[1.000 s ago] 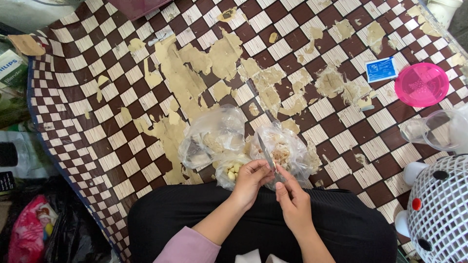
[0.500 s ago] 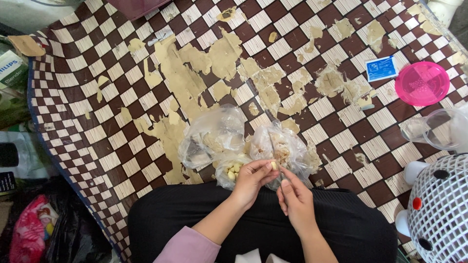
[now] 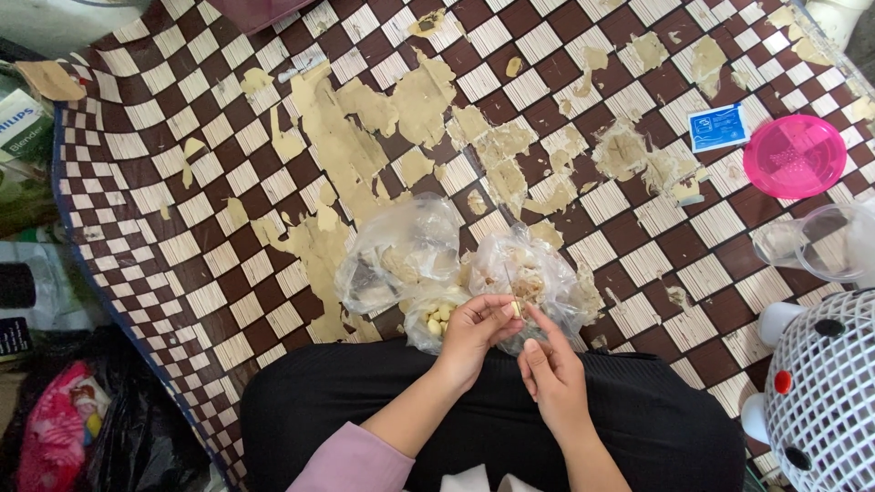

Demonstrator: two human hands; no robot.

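Note:
I sit on a brown-and-cream checkered mat with black trousers across my lap. My left hand pinches a small pale garlic clove at its fingertips. My right hand meets it from below, index finger against the clove, and seems to grip a thin knife whose blade points up past the fingers. Both hands work over a crumpled clear plastic bag of peels. Peeled cloves lie in plastic just left of my left hand. A second clear bag lies beside it.
The mat's surface is worn, with tan patches. A pink round lid and a blue packet lie at the far right, a clear container below them. A white lattice basket stands at right. Bags and boxes crowd the left edge.
Both hands have drawn closer together over the bag of peels. The knife blade, earlier standing out long and slanted, now shows only as a short sliver above the fingers.

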